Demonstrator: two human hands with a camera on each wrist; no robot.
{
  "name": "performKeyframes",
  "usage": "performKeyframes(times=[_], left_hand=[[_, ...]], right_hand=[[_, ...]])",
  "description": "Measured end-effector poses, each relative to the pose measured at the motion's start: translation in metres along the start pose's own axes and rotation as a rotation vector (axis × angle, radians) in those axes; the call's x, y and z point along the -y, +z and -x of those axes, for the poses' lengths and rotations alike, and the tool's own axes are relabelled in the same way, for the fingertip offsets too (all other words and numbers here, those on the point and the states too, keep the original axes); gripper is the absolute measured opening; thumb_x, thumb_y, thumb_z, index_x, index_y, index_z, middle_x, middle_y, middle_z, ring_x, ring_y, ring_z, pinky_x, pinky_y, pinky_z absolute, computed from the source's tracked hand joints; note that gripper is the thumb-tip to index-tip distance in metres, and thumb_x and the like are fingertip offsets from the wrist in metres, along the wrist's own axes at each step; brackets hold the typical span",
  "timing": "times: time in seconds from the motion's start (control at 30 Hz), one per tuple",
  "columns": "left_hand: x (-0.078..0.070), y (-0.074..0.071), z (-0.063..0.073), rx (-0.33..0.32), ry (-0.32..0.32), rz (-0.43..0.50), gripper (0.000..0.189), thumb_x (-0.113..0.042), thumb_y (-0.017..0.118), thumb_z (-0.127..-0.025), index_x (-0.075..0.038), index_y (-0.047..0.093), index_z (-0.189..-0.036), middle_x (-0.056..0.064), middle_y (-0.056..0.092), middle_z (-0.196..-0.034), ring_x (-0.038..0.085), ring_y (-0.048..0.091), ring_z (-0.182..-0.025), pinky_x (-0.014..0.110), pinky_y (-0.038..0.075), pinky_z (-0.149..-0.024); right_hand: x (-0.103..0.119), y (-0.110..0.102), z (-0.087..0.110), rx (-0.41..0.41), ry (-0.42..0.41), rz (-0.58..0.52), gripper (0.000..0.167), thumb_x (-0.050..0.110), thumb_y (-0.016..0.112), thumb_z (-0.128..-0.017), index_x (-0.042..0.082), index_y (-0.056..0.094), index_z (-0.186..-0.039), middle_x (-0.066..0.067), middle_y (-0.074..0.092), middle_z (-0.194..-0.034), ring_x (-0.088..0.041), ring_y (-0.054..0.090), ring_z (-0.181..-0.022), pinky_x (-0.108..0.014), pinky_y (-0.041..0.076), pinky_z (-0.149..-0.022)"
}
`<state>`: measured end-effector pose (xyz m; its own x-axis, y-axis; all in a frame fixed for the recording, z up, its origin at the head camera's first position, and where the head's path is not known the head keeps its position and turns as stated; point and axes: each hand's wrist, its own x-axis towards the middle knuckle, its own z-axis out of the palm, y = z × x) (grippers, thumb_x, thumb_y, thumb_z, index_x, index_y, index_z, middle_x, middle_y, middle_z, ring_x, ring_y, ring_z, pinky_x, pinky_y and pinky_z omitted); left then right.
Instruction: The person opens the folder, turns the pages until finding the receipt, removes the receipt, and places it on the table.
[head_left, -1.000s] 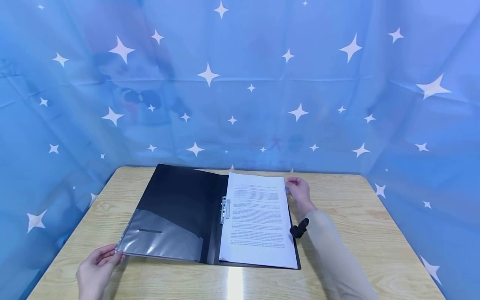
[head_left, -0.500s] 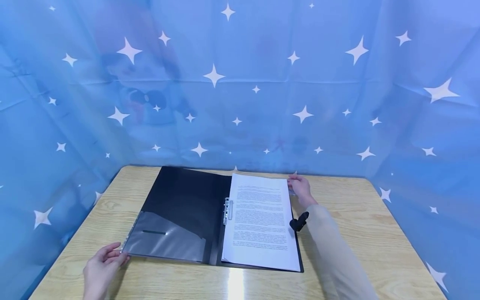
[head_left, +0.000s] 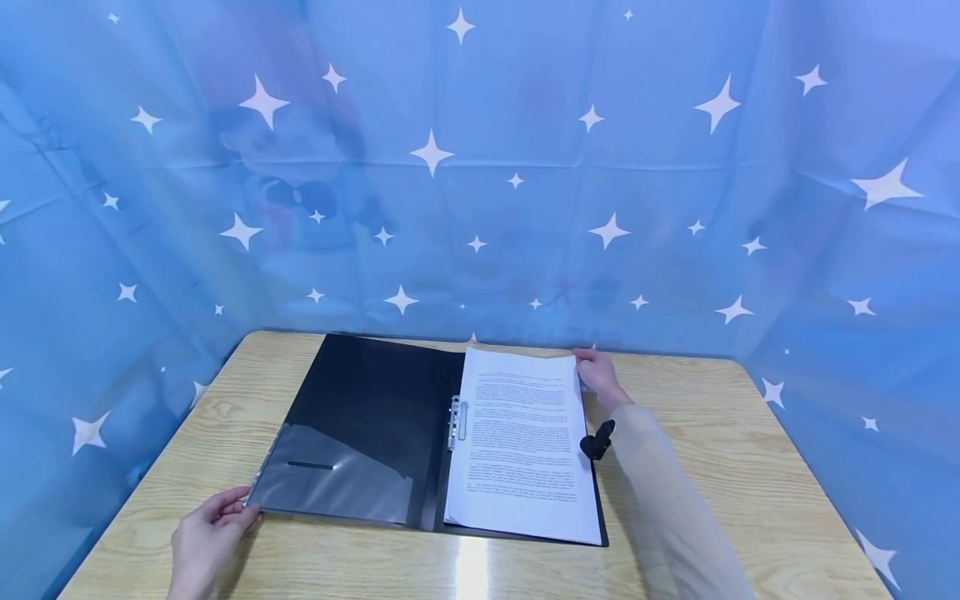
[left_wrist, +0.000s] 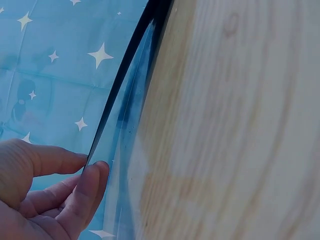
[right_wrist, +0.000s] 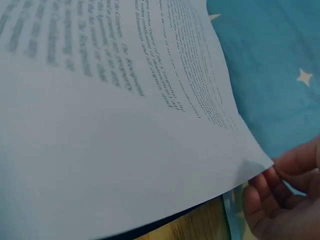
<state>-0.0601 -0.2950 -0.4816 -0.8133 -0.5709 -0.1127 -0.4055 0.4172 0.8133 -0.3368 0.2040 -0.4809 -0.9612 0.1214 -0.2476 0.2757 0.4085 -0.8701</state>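
Folder (head_left: pixel 367 383), black, one: unfolded on the table (head_left: pixel 712 467), lower centre of the head frame; clear pocket (head_left: pixel 345 483) on its left cover, metal clip (head_left: pixel 454 423) by the spine. Printed papers (head_left: pixel 525 450), one stack: on the right half of the folder. Left hand (head_left: pixel 204 537), lower left: fingers pinched together on the cover's near left corner. Right hand (head_left: pixel 599 377), right of centre: fingers clamped on the papers' upper right corner. Sleeve (head_left: pixel 671 500), pale. Curtain (head_left: pixel 517 250), blue, white stars: behind the table.
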Motion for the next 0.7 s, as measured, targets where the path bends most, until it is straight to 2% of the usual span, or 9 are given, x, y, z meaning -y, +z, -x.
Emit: performKeyframes(times=[0.07,0.2,0.5,0.7], left_hand=[[0.0001,0.0,0.0003,0.002,-0.002,-0.002,0.038,-0.006,0.068,-0.079,0.01,0.061,-0.112,0.0,0.063,-0.074,-0.001,0.058,-0.059,0.017,0.044,-0.053],[0.0009,0.0009,0.0006,0.012,-0.01,0.012,0.038,-0.004,0.067,-0.079,0.011,0.06,-0.113,0.001,0.063,-0.074,0.001,0.06,-0.059,0.017,0.046,-0.053],[0.0033,0.0027,-0.0017,0.012,-0.007,0.014,0.038,-0.003,0.067,-0.08,0.012,0.059,-0.113,0.001,0.063,-0.073,0.001,0.06,-0.058,0.017,0.046,-0.052],[0.0032,0.004,-0.0019,0.003,-0.016,-0.003,0.036,-0.003,0.067,-0.08,0.011,0.06,-0.112,0.001,0.063,-0.073,0.0,0.059,-0.057,0.017,0.046,-0.052]], right_hand=[[0.0011,0.001,0.0015,0.006,0.0,0.025,0.045,0.009,0.035,-0.096,0.004,0.039,-0.141,-0.018,0.034,-0.146,-0.034,0.024,-0.137,-0.049,0.023,-0.108],[0.0007,0.0017,0.0017,0.0,-0.024,0.064,0.046,0.008,0.035,-0.094,0.002,0.04,-0.14,-0.019,0.036,-0.144,-0.035,0.027,-0.135,-0.049,0.027,-0.106],[0.0005,0.0017,0.0022,-0.041,-0.113,0.148,0.039,0.01,0.039,-0.095,0.0,0.05,-0.131,-0.021,0.047,-0.133,-0.035,0.044,-0.121,-0.046,0.04,-0.096],[-0.0071,0.0016,-0.0053,-0.073,-0.139,0.195,0.037,0.014,0.044,-0.095,0.0,0.054,-0.128,-0.022,0.049,-0.131,-0.037,0.047,-0.117,-0.046,0.042,-0.092]])
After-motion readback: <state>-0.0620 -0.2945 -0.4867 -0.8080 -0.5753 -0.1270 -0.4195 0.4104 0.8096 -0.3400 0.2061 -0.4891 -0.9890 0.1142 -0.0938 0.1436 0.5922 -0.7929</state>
